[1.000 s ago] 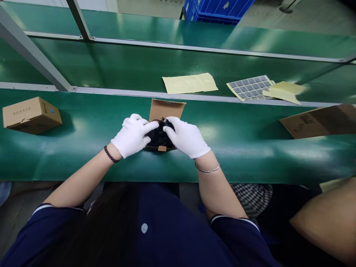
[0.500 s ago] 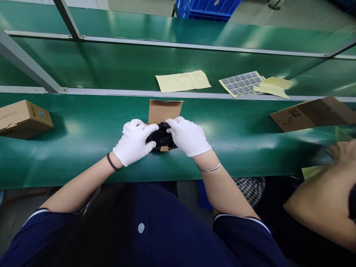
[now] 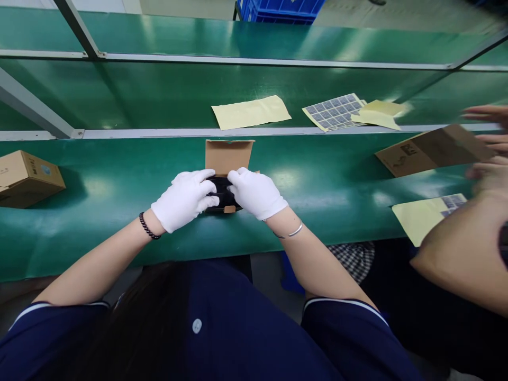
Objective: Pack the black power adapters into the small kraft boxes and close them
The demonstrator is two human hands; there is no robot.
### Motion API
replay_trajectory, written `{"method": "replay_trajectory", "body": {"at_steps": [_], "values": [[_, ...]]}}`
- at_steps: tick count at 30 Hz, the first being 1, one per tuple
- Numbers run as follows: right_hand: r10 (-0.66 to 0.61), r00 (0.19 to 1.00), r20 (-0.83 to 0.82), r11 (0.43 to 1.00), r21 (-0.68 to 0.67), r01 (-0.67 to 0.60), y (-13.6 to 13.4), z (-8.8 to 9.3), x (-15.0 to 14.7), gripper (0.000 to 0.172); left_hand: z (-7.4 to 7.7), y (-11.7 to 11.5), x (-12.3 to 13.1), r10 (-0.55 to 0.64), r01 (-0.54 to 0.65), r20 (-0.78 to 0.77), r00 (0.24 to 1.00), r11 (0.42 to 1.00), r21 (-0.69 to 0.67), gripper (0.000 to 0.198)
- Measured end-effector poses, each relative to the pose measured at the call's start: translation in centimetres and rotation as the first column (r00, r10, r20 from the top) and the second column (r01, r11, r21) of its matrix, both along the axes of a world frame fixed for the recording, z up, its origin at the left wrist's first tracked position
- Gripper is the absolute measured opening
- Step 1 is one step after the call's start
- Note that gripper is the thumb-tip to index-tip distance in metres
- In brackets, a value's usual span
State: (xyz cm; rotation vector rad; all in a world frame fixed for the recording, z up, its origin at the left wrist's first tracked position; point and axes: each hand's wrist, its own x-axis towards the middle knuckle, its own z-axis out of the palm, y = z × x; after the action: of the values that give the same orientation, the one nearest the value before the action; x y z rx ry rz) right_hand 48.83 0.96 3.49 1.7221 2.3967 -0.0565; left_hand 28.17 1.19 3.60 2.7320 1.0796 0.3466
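Brown cardboard carton with printed sides (image 3: 34, 180): at far left on the glossy green bench top (image 3: 119, 172), cut off by the edge of view.
Dark braided bracelet (image 3: 148, 226): around the left wrist.
Left hand in a white fabric glove (image 3: 184, 200): over the left side of a small open brown cardboard box (image 3: 228, 157), thumb and fingers bent and spread apart; whether they are clamped on anything, I cannot tell.
Black contents (image 3: 224, 194): down inside the box, between the two gloves; their shape is largely hidden.
Box lid: raised at the far side, with a small tab (image 3: 229, 209) at the near side.
Pale yellow blank paper sheet (image 3: 252, 112): beyond the lid, behind the metal rail.
Right hand in a white fabric glove (image 3: 256, 193): over the box's right side, fingertips drawn close together; a hold cannot be made out.
Thin silver bangle (image 3: 296, 230): around the right wrist.
Sheet of grey rectangular labels (image 3: 333, 112): behind the rail, beside a folded pale yellow paper (image 3: 379, 115).
Brown carton with dark print (image 3: 428, 151): at right, near a co-worker's blurred hand (image 3: 494, 137).
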Motion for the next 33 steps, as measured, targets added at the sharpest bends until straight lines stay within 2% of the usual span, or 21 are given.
{"method": "replay_trajectory", "body": {"at_steps": [3, 6, 8, 10, 13, 15, 19, 21, 23, 25, 27, 30, 33], "values": [[0.037, 0.999, 0.02, 0.996, -0.081, -0.035, 0.6, 0.8, -0.7, 0.03, -0.8, 0.3, 0.4, -0.01, 0.01, 0.001, 1.0, 1.0, 0.008, 0.038], [0.056, 0.998, 0.038, 0.992, -0.12, -0.051, 0.9, 0.7, -1.0, 0.03, -0.6, 0.9, 0.9, -0.068, 0.072, -0.066, 0.996, 0.996, 0.055, 0.034], [0.039, 0.999, 0.028, 0.995, -0.093, -0.036, 0.7, 0.0, -0.8, 0.033, -0.2, 1.4, 0.9, -0.136, 0.143, -0.113, 0.984, 0.988, 0.06, 0.026], [0.014, 1.0, -0.003, 1.0, -0.024, -0.014, 0.4, -0.8, -0.5, 0.04, 0.1, 1.8, 0.7, -0.167, 0.172, -0.122, 0.978, 0.985, 0.028, 0.027], [0.055, 0.998, -0.035, 0.998, 0.036, -0.054, 0.3, -1.5, -0.1, 0.046, 0.2, 2.1, 0.9, -0.072, 0.071, -0.109, 0.991, 0.997, -0.006, 0.028], [0.102, 0.995, -0.016, 0.995, -0.016, -0.103, 0.6, -1.3, -0.1, 0.043, 0.2, 1.9, 1.4, 0.004, 0.0, -0.149, 0.989, 1.0, 0.028, 0.024], [0.165, 0.986, -0.012, 0.977, -0.136, -0.165, 1.7, -0.7, 0.3, 0.037, 0.8, 2.1, 2.8, 0.065, -0.039, -0.295, 0.953, 0.995, 0.093, 0.021], [0.161, 0.982, -0.097, 0.975, -0.136, -0.174, 1.9, -0.7, 0.8, 0.039, 1.2, 2.6, 3.5, 0.093, -0.076, -0.368, 0.925, 0.995, 0.06, 0.022], [0.137, 0.954, -0.267, 0.98, -0.106, -0.171, 1.9, -1.0, 1.5, 0.037, 1.5, 3.1, 4.0, 0.149, -0.15, -0.414, 0.898, 0.988, 0.03, 0.023], [0.114, 0.879, -0.463, 0.985, -0.061, -0.16, 1.7, -1.3, 1.9, 0.037, 1.6, 3.4, 4.5, 0.202, -0.214, -0.425, 0.883, 0.977, 0.019, 0.026], [0.073, 0.801, -0.594, 0.991, -0.045, -0.124, 1.3, -1.5, 2.0, 0.044, 1.5, 3.4, 4.7, 0.218, -0.236, -0.424, 0.879, 0.972, 0.01, 0.029], [-0.051, 0.768, -0.638, 0.995, -0.098, -0.016, 1.0, -1.7, 1.7, 0.066, 1.3, 3.1, 4.3, 0.196, -0.228, -0.43, 0.882, 0.973, -0.024, 0.03], [-0.143, 0.766, -0.626, 0.987, -0.149, 0.063, 1.1, -1.5, 1.5, 0.055, 1.3, 2.9, 3.1, 0.124, -0.17, -0.395, 0.91, 0.982, -0.083, 0.032]]}}
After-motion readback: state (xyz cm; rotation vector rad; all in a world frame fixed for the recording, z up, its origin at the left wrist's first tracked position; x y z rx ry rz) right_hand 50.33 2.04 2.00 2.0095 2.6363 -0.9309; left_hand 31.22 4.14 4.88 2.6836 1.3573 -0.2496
